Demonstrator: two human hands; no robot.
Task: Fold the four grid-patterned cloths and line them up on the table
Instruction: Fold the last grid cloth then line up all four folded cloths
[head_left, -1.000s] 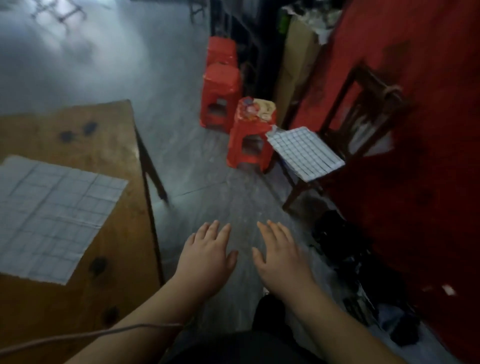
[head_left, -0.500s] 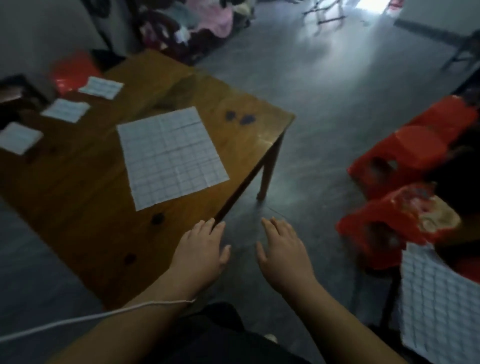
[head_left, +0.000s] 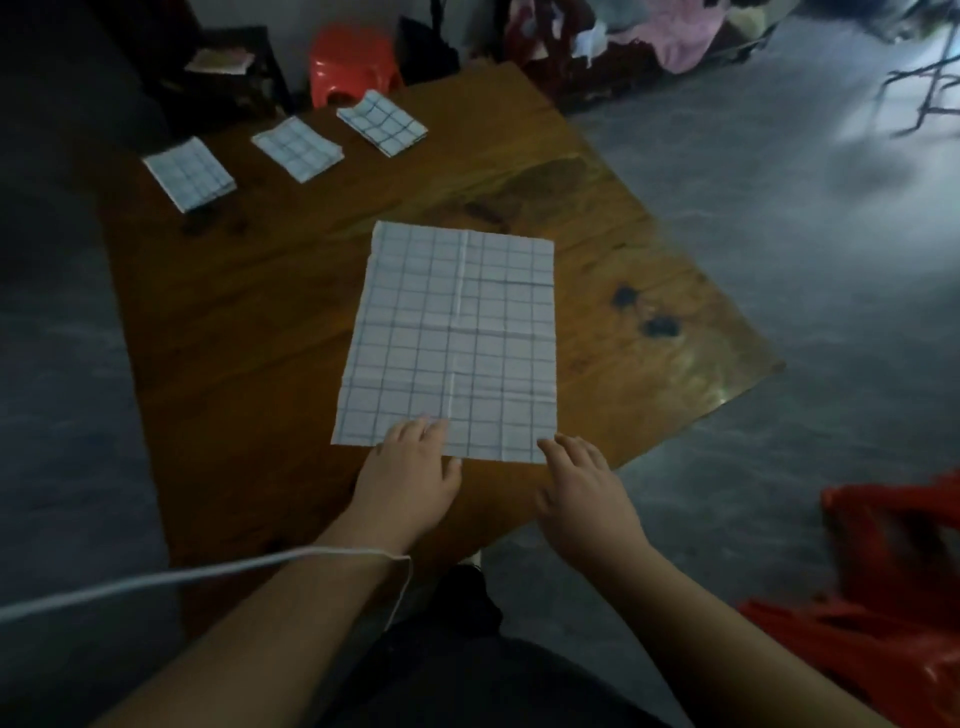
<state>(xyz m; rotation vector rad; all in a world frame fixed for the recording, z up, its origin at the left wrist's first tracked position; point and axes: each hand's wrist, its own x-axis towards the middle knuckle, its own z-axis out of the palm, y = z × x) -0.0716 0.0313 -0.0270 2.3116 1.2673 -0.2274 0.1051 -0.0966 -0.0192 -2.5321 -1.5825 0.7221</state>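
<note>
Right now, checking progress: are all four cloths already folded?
No, three folded cloths sit far back on the table, but the large cloth lies flat, unfolded.

Grid-patterned cloths: four are lying on the table (head_left: 234, 338) in all.
Folded: three are sitting in a row at the far edge, namely the left folded cloth (head_left: 189, 174), the middle folded cloth (head_left: 297, 148) and the right folded cloth (head_left: 382, 122).
Unfolded: one, the open cloth (head_left: 452, 338), is lying flat.
Tables: one is showing.
Hands: two are showing, the left hand (head_left: 408, 480) and the right hand (head_left: 584, 488).
Stools: one red stool (head_left: 353, 62) is standing behind the table; the red plastic shapes (head_left: 883, 597) at lower right are blurring together, so their number cannot be told.
Cords: one white cord (head_left: 182, 577) is crossing the left forearm.
Stains: two dark blots (head_left: 623, 297) are showing right of the open cloth.
</note>
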